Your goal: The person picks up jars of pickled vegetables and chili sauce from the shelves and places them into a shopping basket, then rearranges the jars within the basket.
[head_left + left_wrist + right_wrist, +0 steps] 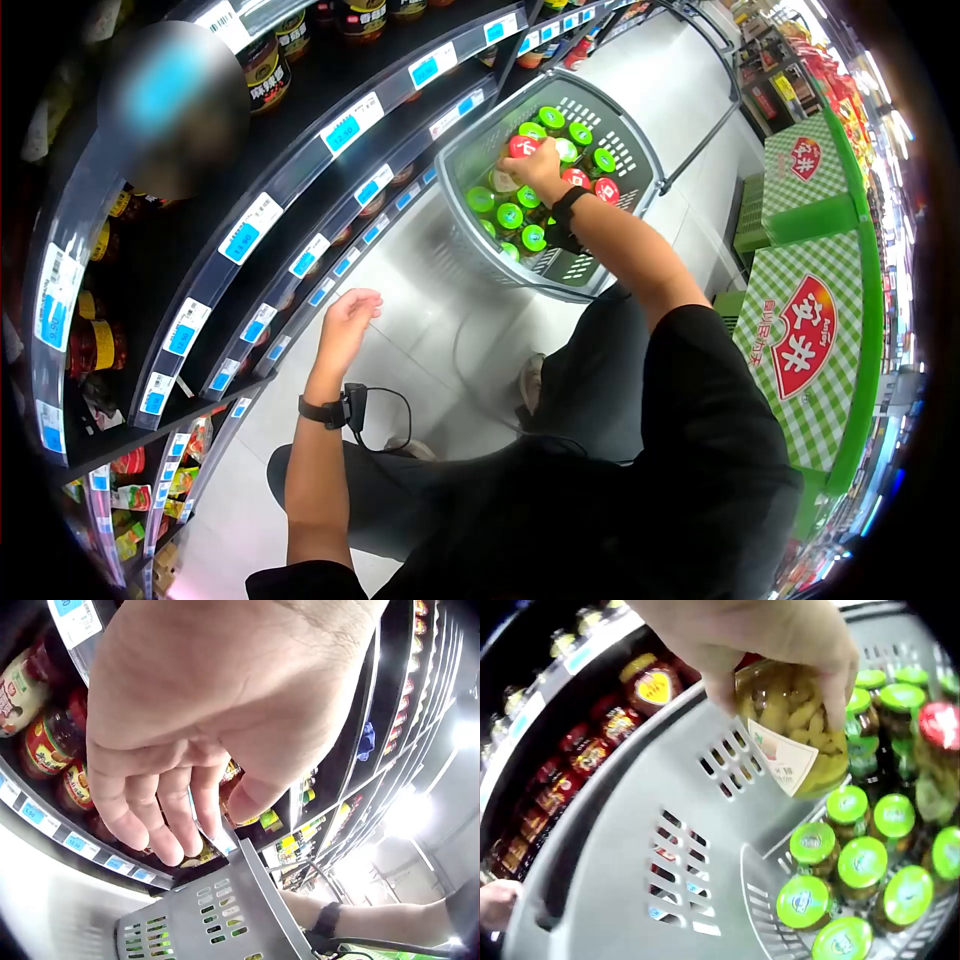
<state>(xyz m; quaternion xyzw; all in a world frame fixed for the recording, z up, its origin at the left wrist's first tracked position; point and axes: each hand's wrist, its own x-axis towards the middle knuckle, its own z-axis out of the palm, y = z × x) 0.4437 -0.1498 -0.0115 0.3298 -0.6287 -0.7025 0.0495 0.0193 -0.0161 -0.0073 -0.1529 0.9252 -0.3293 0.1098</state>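
Item: your right hand (769, 630), fingers and thumb curled round one glass jar (821, 746) of pale green pickles, white label outward. Position: within the mouth of the grey basket (622, 847), close to its wall, tilted.

Item: green-lidded jars (862, 862), many, close-packed on the basket's floor.
Item: red-lidded jars (606, 190), among them, inside the basket.
Item: your left hand (348, 315), holding nothing, fingers loosely bent, outside the basket on its shelf side.
Item: shelves (225, 232) of jars, left of the basket.
Item: green checked display (835, 262), right of the basket.

Hazards, judged: smooth glass could slip if your fingertips loosen; lowered at this tilt, the jar could knock a neighbour's lid or chip against the wall; crowding could leave it leaning.
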